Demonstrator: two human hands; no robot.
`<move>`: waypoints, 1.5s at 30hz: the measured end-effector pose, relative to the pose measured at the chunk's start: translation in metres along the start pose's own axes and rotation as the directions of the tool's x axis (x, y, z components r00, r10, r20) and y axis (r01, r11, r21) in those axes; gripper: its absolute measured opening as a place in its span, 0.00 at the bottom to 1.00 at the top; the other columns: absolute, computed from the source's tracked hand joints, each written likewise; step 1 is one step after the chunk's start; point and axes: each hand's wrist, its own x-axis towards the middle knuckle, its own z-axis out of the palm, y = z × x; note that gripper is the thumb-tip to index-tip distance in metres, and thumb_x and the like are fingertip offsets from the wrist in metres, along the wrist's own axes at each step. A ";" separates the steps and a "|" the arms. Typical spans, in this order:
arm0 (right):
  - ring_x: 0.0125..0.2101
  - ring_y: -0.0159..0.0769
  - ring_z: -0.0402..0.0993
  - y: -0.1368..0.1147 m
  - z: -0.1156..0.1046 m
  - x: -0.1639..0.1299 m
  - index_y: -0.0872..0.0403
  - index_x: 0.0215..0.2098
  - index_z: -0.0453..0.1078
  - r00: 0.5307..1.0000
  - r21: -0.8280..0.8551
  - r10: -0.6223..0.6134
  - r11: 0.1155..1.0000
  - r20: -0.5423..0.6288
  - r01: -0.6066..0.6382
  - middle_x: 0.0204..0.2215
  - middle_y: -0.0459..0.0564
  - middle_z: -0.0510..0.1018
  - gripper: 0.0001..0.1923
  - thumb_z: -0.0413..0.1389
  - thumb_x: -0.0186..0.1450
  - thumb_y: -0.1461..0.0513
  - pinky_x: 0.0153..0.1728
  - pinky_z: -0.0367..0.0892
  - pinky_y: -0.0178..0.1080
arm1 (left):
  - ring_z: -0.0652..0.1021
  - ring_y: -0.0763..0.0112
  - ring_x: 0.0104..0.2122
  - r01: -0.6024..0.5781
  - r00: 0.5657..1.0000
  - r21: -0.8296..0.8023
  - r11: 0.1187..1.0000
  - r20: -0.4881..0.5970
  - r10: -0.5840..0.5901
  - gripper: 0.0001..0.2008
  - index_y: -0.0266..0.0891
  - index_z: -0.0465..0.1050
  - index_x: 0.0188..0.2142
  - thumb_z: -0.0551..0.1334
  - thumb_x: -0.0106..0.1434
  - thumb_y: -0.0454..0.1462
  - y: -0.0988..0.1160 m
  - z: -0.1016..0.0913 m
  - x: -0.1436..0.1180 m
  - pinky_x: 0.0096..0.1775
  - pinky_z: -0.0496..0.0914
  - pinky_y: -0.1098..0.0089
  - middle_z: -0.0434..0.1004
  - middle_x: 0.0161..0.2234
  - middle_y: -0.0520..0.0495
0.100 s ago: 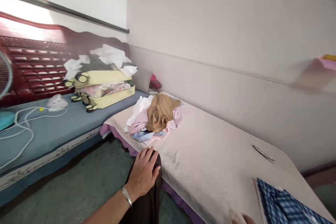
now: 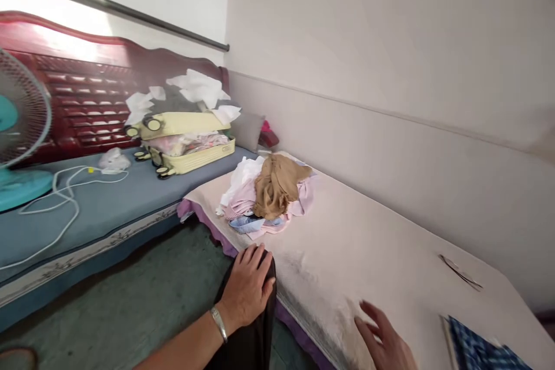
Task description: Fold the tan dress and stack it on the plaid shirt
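My left hand (image 2: 248,286) lies flat, fingers together, on a dark trouser-clad knee (image 2: 255,329) beside the bed's edge; a metal bracelet sits on its wrist. My right hand (image 2: 384,338) hovers open over the pale bedspread (image 2: 373,243), fingers spread, holding nothing. A heap of clothes (image 2: 269,193), tan, pink, white and light blue, lies further up the bed. A blue checked cloth (image 2: 481,350) shows at the lower right corner.
An open yellow suitcase (image 2: 188,141) with clothes stands on a blue-covered bench (image 2: 99,208) against a red wooden headboard. A teal fan (image 2: 19,133) and its white cable sit at the left. A thin dark object (image 2: 460,273) lies near the wall. Green floor below.
The view has swung left, bringing the fan in. My right hand has come up over the bedspread, well away from the checked cloth. The left hand stays on the knee.
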 end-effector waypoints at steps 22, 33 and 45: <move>0.40 0.43 0.76 -0.158 -0.007 0.236 0.51 0.43 0.68 0.827 -0.204 -0.515 0.855 -0.226 0.477 0.40 0.54 0.79 0.10 0.48 0.66 0.65 0.38 0.65 0.40 | 0.67 0.52 0.64 0.043 0.999 -0.109 0.993 0.002 -0.043 0.29 0.45 0.64 0.67 0.60 0.67 0.40 -0.015 0.003 0.004 0.64 0.65 0.47 0.66 0.67 0.44; 0.21 0.41 0.72 0.066 -0.065 0.037 0.47 0.30 0.63 0.932 -0.260 -0.097 0.966 -0.350 0.003 0.22 0.49 0.75 0.12 0.46 0.68 0.53 0.24 0.57 0.39 | 0.71 0.51 0.61 -0.060 0.996 0.135 0.989 -0.063 0.069 0.23 0.40 0.68 0.64 0.57 0.71 0.41 -0.010 0.004 0.008 0.59 0.69 0.49 0.70 0.64 0.38; 0.36 0.44 0.77 0.105 -0.049 0.048 0.53 0.36 0.71 0.968 -0.099 0.239 0.964 -0.079 -0.246 0.34 0.57 0.81 0.10 0.50 0.71 0.58 0.32 0.54 0.39 | 0.78 0.54 0.55 -0.322 0.946 0.177 0.930 0.086 0.312 0.24 0.38 0.65 0.65 0.51 0.71 0.34 0.073 0.050 0.165 0.50 0.76 0.57 0.64 0.68 0.36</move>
